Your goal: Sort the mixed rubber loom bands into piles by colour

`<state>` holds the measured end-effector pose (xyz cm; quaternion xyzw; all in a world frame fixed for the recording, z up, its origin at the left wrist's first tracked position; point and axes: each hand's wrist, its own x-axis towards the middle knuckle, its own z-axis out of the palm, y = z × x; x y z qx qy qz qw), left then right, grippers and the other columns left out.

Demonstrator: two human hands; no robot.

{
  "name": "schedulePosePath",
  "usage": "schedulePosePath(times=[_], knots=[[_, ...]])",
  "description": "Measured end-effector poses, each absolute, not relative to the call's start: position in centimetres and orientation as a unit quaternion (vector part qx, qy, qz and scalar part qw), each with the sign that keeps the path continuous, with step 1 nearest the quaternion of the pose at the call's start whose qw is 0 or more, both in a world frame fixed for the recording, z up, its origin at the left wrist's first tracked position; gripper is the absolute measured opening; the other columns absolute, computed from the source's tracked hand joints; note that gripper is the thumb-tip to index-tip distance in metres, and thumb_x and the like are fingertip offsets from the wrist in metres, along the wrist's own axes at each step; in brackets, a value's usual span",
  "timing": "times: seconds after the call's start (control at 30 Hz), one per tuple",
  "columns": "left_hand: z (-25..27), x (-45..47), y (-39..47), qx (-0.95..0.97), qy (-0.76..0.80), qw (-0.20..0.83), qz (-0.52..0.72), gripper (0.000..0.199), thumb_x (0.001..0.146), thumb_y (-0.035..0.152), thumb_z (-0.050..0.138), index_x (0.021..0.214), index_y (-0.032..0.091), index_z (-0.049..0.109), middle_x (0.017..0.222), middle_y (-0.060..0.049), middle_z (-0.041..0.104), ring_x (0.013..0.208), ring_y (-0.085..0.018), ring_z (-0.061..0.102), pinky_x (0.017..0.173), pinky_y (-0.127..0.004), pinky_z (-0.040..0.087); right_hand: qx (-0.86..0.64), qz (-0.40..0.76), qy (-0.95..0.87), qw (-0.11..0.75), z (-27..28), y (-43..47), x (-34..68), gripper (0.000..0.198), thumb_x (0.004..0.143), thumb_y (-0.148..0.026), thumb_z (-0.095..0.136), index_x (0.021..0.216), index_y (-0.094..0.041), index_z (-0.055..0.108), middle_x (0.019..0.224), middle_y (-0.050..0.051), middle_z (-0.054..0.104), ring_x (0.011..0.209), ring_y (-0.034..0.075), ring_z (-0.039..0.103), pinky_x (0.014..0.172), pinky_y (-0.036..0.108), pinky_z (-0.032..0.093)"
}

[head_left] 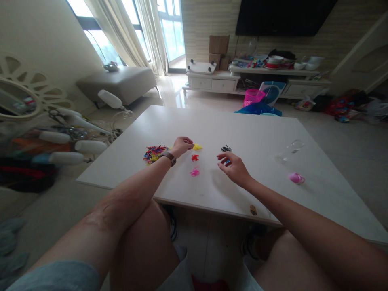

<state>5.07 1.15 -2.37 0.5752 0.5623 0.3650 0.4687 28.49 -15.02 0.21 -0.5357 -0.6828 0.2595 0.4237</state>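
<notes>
My left hand (182, 146) reaches to the edge of a small yellow pile (197, 147), its fingertips pinched together. Anything between them is too small to make out. Below the yellow pile lie a red pile (195, 158) and a pink pile (195, 171) of small, thin, band-like pieces. Behind my left wrist spreads a larger mixed-colour heap (153, 154) of such pieces, partly covered by the arm. My right hand (233, 167) hovers with fingers apart, holding nothing visible. A bit of blue (226, 162) shows beneath its fingers, and a black pile (226, 148) lies just beyond them.
On the white table (254, 129), a clear plastic bottle (295, 147) lies to the right, with a pink-purple lid-like piece (296, 178) nearer me. A small yellow-brown figure (253, 209) is at the front edge. A lamp (110, 99) with white shades stands off the left side.
</notes>
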Motion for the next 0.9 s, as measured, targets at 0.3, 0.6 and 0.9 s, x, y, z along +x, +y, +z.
schedulePosePath(times=[0.3,0.6,0.9], knots=[[-3.5,5.9,2.0,0.573,0.573,0.456,0.368,0.017,0.061,0.015,0.083,0.071,0.014,0.069,0.067,-0.005,0.070,0.062,-0.014,0.066,0.062,-0.025,0.052,-0.536,0.256,-0.688,0.417,0.3,-15.1,28.3,0.016,0.081,-0.017,0.063,0.095,-0.020,0.068,0.098,0.004,0.070,0.077,0.015,0.067,0.065,0.027,0.054],[-3.8,5.4,2.2,0.602,0.577,0.425,0.352,0.020,0.062,0.028,0.082,0.075,0.016,0.074,0.077,-0.008,0.075,0.063,-0.013,0.063,0.058,-0.023,0.046,-0.535,0.251,-0.695,0.409,0.3,-15.2,28.3,0.014,0.081,-0.017,0.060,0.092,-0.021,0.068,0.097,0.004,0.070,0.076,0.015,0.067,0.064,0.027,0.054],[-2.2,4.8,2.4,0.601,0.574,0.436,0.345,0.027,0.061,0.034,0.082,0.080,0.016,0.075,0.081,-0.010,0.076,0.071,-0.016,0.066,0.060,-0.024,0.047,-0.533,0.256,-0.698,0.404,0.4,-15.1,28.4,0.013,0.081,-0.016,0.060,0.091,-0.020,0.068,0.096,0.005,0.069,0.075,0.015,0.066,0.064,0.027,0.054]])
